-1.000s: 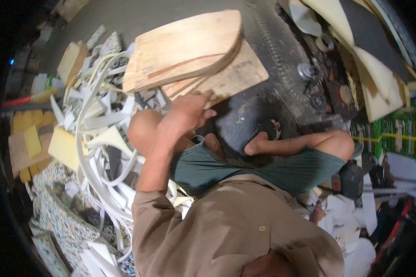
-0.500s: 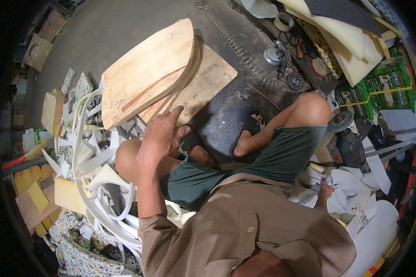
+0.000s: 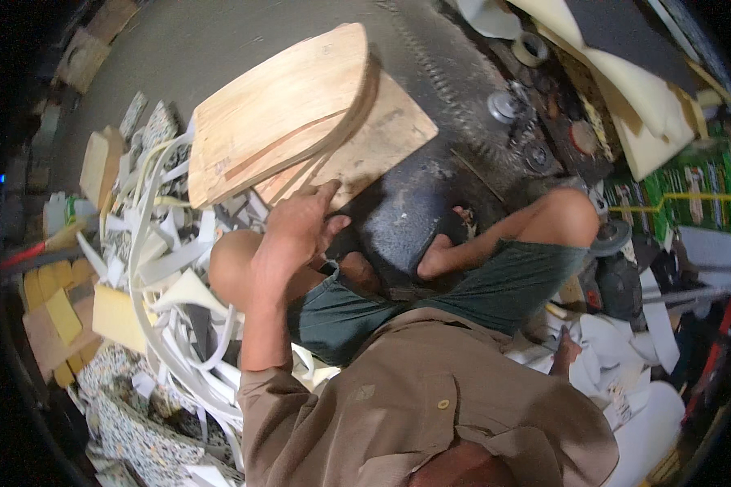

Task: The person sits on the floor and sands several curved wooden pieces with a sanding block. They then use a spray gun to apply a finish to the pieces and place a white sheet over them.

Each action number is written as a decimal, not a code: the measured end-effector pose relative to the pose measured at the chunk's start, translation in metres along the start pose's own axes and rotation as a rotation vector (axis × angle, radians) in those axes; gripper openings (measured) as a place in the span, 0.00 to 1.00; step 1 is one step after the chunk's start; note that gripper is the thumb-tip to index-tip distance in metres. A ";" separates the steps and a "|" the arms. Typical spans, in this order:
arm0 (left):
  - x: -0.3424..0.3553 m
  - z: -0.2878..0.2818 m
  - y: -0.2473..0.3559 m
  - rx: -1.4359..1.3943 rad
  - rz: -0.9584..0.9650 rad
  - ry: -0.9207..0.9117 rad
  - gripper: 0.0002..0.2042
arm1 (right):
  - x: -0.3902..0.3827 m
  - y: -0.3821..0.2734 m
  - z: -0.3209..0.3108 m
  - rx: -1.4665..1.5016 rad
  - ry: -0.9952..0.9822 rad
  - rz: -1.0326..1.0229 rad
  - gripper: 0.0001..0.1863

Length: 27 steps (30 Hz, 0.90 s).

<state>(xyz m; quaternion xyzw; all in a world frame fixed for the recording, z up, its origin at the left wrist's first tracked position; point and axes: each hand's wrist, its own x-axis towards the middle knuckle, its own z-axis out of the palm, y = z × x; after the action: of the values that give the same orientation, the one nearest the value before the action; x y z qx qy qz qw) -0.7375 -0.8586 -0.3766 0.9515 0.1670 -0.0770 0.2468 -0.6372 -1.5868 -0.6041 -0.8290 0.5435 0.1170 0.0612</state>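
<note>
toward eleven o'clock, shaped wooden panel [image 3: 284, 101]: lies flat over a wooden board [image 3: 398, 134], its rounded corner pointing to twelve, its left end reaching past the board toward the scraps.
left hand [image 3: 299, 226]: just off centre toward ten, palm down, fingers loosely bent and thumb apart; nothing seen in its grasp. the forefinger reaches the board's near edge, but whether it touches cannot be told.
right hand [image 3: 567, 354]: at four o'clock, low beside white sheet scraps [image 3: 601, 345]; how far open it is, or whether it grips anything, cannot be told.
panel progress: the curved outline looks already formed, and a reddish-brown band runs along the near side. panel and board appear merely stacked; what remains to be done on them does not show.
panel edges: the curved edge sits inside the board's right corner, leaving a strip of board bare from twelve to one.
floor room: grey floor [image 3: 154, 69] spreads from ten to twelve beyond the panel. white foam strips [image 3: 144, 268] crowd nine, a coiled hose [image 3: 430, 73] runs between twelve and one, and feet [image 3: 436, 256] bound the near side.
</note>
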 end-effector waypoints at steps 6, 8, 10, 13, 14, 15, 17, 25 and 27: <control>0.002 0.006 -0.008 0.068 0.016 -0.007 0.17 | -0.016 -0.008 -0.006 0.070 -0.061 0.000 0.57; 0.003 0.006 -0.008 0.048 0.076 0.040 0.18 | -0.017 -0.008 -0.007 0.090 -0.091 -0.017 0.55; 0.003 0.006 -0.008 0.059 0.047 0.030 0.21 | -0.017 -0.008 -0.007 -0.020 -0.079 -0.165 0.50; 0.001 0.005 -0.008 0.047 0.032 0.041 0.25 | -0.017 -0.011 -0.008 0.107 -0.125 -0.103 0.41; 0.000 0.005 -0.008 0.038 0.042 0.060 0.25 | -0.018 -0.012 -0.008 0.111 -0.120 -0.101 0.37; 0.000 0.005 -0.008 0.029 0.046 0.063 0.25 | -0.018 -0.013 -0.008 0.122 -0.145 -0.089 0.36; 0.000 0.005 -0.008 0.033 0.063 0.067 0.25 | -0.019 -0.015 -0.008 0.125 -0.172 -0.081 0.36; -0.001 0.002 -0.006 0.035 0.041 0.041 0.24 | -0.004 -0.013 0.000 0.075 -0.157 -0.164 0.42; 0.000 0.002 -0.005 0.027 0.038 0.032 0.20 | 0.001 -0.011 0.001 0.063 -0.154 -0.186 0.43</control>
<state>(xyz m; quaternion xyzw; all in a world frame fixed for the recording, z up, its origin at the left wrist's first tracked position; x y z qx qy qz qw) -0.7397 -0.8554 -0.3811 0.9589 0.1517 -0.0591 0.2326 -0.6266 -1.5825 -0.6051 -0.8620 0.4615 0.1569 0.1392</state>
